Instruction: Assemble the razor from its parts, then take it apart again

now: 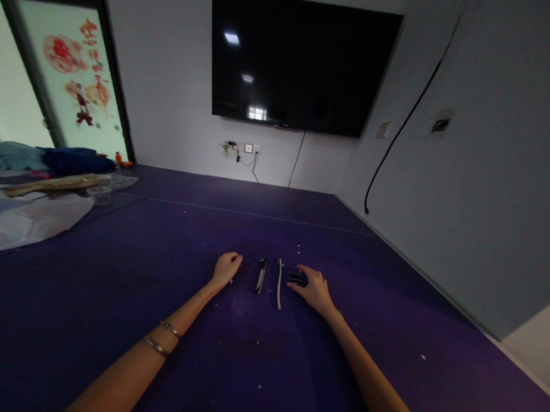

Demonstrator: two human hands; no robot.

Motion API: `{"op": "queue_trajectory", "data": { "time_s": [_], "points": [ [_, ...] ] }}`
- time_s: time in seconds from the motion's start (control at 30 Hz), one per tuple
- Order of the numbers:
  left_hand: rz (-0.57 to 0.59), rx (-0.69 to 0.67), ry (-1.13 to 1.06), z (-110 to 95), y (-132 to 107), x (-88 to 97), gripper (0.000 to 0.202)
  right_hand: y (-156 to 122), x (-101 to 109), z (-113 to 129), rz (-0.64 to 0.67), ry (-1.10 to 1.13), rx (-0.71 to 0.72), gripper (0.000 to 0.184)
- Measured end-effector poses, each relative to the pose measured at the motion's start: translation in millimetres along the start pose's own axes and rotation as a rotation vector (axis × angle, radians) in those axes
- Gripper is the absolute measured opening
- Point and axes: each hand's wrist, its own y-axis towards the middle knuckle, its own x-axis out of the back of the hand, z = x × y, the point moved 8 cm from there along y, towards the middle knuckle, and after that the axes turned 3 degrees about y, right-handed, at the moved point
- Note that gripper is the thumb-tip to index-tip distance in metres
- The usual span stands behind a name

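Nearest us, two bangles (164,337) ring our left forearm. The left hand (226,269) rests on the purple bench (104,319) left of the pale strip (279,284), fingers curled shut on nothing we can see. Right of the strip, our right hand (313,289) lies open, its fingertips (300,275) touching a small dark piece (295,277). A black-handled tool (260,276) lies just left of the strip. We judge a light pinch by the piece's sides best, so the strip isn't nudged.
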Motion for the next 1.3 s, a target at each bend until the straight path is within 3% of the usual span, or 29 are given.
{"op": "queue_trajectory", "data": {
  "time_s": [0.2,1.3],
  "points": [
    [0.005,-0.011,-0.004,-1,1,-0.4,0.030,4,-3,-12,-0.004,0.105,0.035,0.053],
    [-0.005,0.005,0.031,-4,-1,3.3,0.030,4,-6,-16,-0.031,0.133,0.083,0.054]
  ]
}}
